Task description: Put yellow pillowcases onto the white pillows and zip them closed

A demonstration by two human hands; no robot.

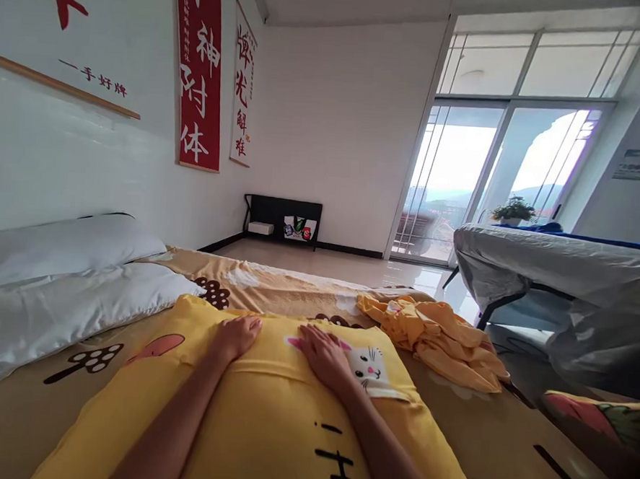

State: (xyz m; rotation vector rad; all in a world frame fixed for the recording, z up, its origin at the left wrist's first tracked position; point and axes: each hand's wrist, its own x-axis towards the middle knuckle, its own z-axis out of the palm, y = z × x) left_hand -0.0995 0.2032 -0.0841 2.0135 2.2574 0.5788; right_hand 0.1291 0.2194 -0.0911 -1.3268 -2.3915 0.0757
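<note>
A yellow pillow (pixel 266 417) with a cat print and black lettering lies on the bed in front of me. My left hand (pixel 237 335) rests flat on its upper part, fingers loosely spread. My right hand (pixel 324 354) lies flat beside it, palm down, next to the white cat face (pixel 371 365). Neither hand grips anything; both press on the pillow's surface. A crumpled yellow cloth (pixel 436 335) lies on the bed to the right of my right hand.
Two white pillows (pixel 62 281) are stacked at the left by the wall. The bed sheet (pixel 274 284) is tan with cartoon prints. A grey-covered table (pixel 556 272) stands at the right. A low black shelf (pixel 282 219) sits against the far wall near glass doors (pixel 464 183).
</note>
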